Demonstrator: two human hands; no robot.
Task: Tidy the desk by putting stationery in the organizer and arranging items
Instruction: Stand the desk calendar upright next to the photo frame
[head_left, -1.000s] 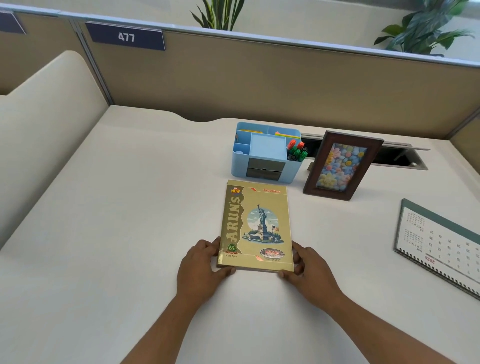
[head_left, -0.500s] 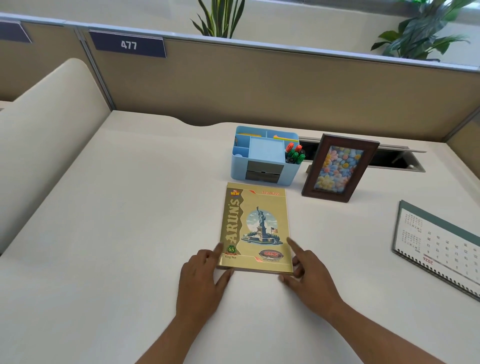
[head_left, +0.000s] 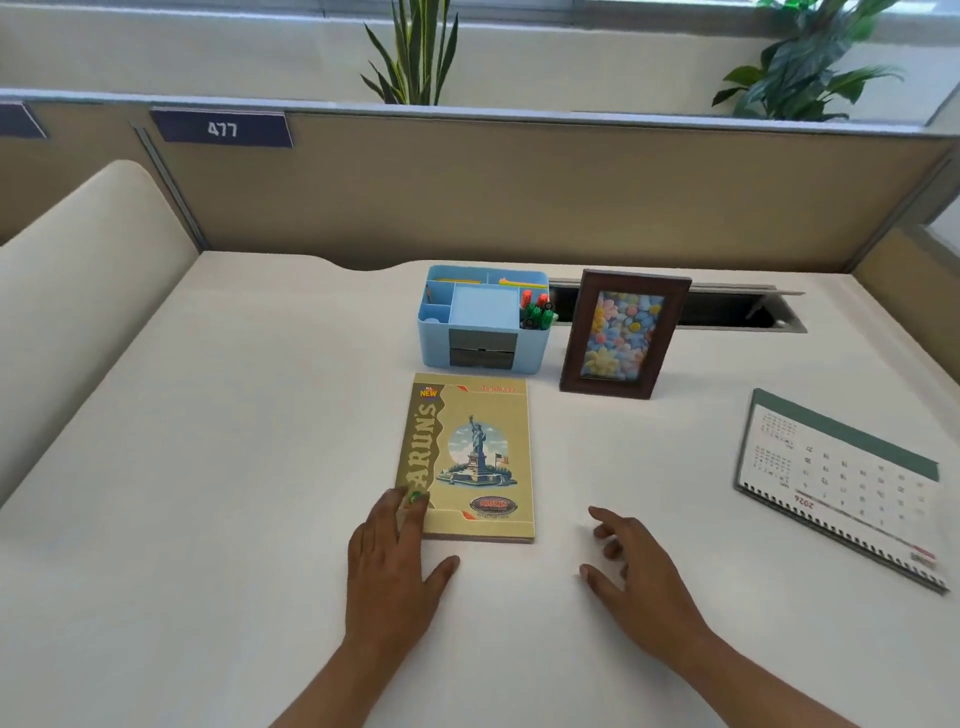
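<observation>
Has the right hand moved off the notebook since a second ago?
Yes. The right hand has drawn away to the right of the notebook, whose lower right corner it touched before; bare desk now shows between them.

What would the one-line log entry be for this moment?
left hand: open, fingertips on notebook near-left corner | right hand: open, apart from notebook | notebook: flat on desk, in front of organizer

Tan partition (head_left: 519, 197) spans rear, grey cap rail on top. Navy plate "477" (head_left: 222, 129) at upper L; 2nd navy plate (head_left: 18, 120) cut off at L edge. Behind partition: snake plant (head_left: 415, 57) ctr, broad-leaf plant (head_left: 800, 67) R. Cable slot (head_left: 727, 312) w/ flap raised, below partition. Cream curved side panel (head_left: 88, 291) L.
</observation>
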